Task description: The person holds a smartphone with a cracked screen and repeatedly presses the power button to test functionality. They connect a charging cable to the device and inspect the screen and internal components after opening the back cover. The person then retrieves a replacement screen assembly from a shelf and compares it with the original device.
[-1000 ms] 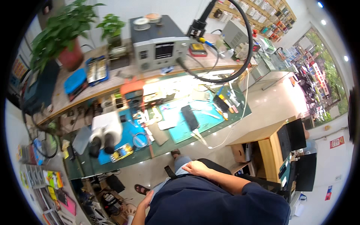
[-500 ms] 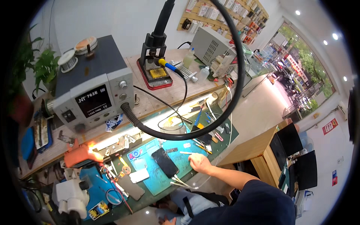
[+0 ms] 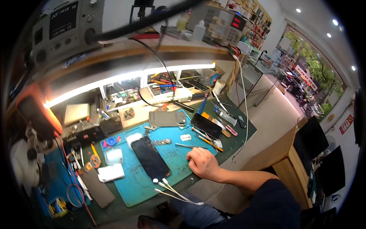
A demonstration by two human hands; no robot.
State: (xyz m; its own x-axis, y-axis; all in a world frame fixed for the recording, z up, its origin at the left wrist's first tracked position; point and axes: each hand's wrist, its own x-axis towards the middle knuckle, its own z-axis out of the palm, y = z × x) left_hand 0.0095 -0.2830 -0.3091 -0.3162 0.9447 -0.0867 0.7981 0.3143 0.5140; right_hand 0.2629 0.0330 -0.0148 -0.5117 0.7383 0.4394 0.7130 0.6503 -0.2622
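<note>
My right hand (image 3: 202,164) is over the right part of the blue mat (image 3: 133,191), its fingers curled; whether they hold anything is hidden. Just above its knuckles lies a thin metal tool (image 3: 185,145). Left of the hand lies a black phone (image 3: 150,156), cracked or smudged, with white cable ends (image 3: 166,183) at its lower end. A small metal part (image 3: 162,141) and a white label-like piece (image 3: 185,137) lie nearby. Another dark phone (image 3: 206,126) rests among screwdrivers at the mat's upper right. My left hand is out of view.
Above the mat are a grey plate (image 3: 167,118), lit tool bins (image 3: 122,95) and a shelf (image 3: 95,53) with a rework station (image 3: 65,26) and a thick black hose. An orange multimeter (image 3: 38,110) and white microscope (image 3: 24,164) stand left. A wooden desk with screens (image 3: 289,160) is right.
The view has come down closer to the bench. My right hand has left my waist, reached to the mat and curled its fingers there. My left hand has dropped out of view.
</note>
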